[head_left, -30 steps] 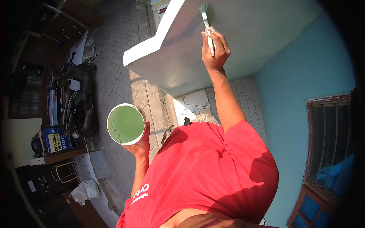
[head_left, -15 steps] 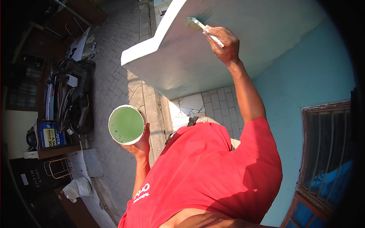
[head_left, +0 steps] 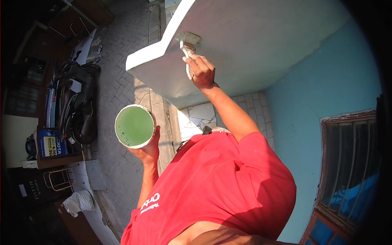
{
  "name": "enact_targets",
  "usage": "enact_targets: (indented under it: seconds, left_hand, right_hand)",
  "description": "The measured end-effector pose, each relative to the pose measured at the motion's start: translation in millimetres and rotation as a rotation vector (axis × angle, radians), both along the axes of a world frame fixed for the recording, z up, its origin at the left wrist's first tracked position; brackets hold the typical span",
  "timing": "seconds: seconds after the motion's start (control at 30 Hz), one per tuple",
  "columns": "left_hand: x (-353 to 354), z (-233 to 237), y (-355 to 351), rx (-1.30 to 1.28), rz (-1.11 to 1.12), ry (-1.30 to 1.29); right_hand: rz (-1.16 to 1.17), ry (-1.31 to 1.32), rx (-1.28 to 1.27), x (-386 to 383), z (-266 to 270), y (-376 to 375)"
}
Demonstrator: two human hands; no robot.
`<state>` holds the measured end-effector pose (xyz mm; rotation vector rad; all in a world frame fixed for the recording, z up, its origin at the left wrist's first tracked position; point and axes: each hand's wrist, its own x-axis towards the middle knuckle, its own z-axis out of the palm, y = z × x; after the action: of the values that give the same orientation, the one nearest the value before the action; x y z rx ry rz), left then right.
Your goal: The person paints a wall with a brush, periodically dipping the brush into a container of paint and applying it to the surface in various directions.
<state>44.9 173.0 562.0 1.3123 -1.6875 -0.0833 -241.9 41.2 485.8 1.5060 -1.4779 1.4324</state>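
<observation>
My right hand (head_left: pixel 201 70) is closed round the handle of a paintbrush (head_left: pixel 188 45). The brush's wide bristles rest against the grey face of a low wall (head_left: pixel 237 49), close to its white top edge. In my left hand (head_left: pixel 148 150) is a round bucket (head_left: pixel 135 126) of green paint, held from its side and below. Its rim is smeared white, and dark specks show on the inner wall near the bottom left. The fingers under the bucket are partly hidden.
A motorcycle (head_left: pixel 83 106) stands along the left side of the paved lane (head_left: pixel 118 61). A barred window (head_left: pixel 347 159) is set in the blue-green wall (head_left: pixel 294 122) at the right. A white bag (head_left: pixel 79 203) lies at lower left, below a blue box (head_left: pixel 52 143).
My right hand has swept the paintbrush down and to the left along the wall, and the brush now points more upright. The bucket in my left hand has shifted slightly up and left.
</observation>
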Motion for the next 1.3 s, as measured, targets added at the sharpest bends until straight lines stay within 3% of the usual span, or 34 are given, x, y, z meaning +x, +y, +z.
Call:
enact_targets:
  seconds: [0.1, 0.2, 0.23, 0.37, 0.43, 0.5, 0.63, 0.8, 0.87, 0.93, 1.0, 1.07, 1.13, 1.2, 1.3]
  left_hand:
    - [12.8, -24.9, -12.7, 0.122, -0.092, -0.041]
    - [11.3, -20.8, -13.4, 0.062, -0.092, -0.131]
    - [12.0, -24.9, -13.2, 0.047, -0.116, -0.037]
    - [15.5, -14.9, -4.2, 0.132, -0.042, -0.127]
    - [7.1, -6.4, 0.8, -0.005, -0.011, 0.017]
    - [9.3, -7.6, 3.9, 0.003, 0.002, 0.012]
    - [26.3, -32.7, 0.9, 0.101, 0.027, 0.05]
    - [16.2, -25.1, -9.5, 0.098, -0.021, 0.013]
    - [17.1, -21.6, -9.6, 0.133, -0.035, 0.043]
    - [20.3, -24.7, -13.9, 0.128, -0.057, -0.108]
    - [24.8, -26.5, -16.1, 0.108, -0.065, -0.169]
    - [27.1, -25.7, -13.9, 0.106, -0.067, -0.23]
    - [27.8, -21.4, -8.5, 0.177, -0.045, -0.104]
    - [31.8, -22.7, -7.8, 0.214, -0.05, -0.062]
    - [44.6, -17.4, -11.0, 0.204, -0.049, -0.087]
  right_hand:
    - [0.301, -0.035, 0.246, 5.3, -3.9, 7.2]
    - [0.425, -0.053, 0.237, -36.5, 27.7, 8.0]
    - [0.377, -0.076, 0.123, -59.9, 49.4, 7.8]
    - [0.078, -0.067, -0.111, -147.1, 141.0, 29.4]
    - [-0.014, -0.001, -0.197, -171.0, 162.2, 37.7]
    - [-0.366, 0.106, -0.434, -183.3, 172.7, 41.4]
    - [-0.253, 0.019, -0.281, -131.0, 101.3, 11.2]
    - [0.024, -0.034, 0.049, -19.1, -10.5, 3.7]
    - [0.141, -0.043, 0.18, -10.0, -21.5, 13.5]
    - [0.259, -0.041, 0.298, -14.2, -17.9, 17.0]
    - [0.266, -0.126, 0.14, -32.9, 13.3, 23.0]
    - [0.056, -0.077, -0.165, -53.4, 55.1, 20.1]
    - [-0.109, -0.003, -0.37, -65.1, 83.8, 12.3]
    - [-0.123, -0.025, -0.277, -47.2, 78.8, -0.4]
    - [-0.078, -0.008, -0.111, 13.3, 24.4, -20.2]
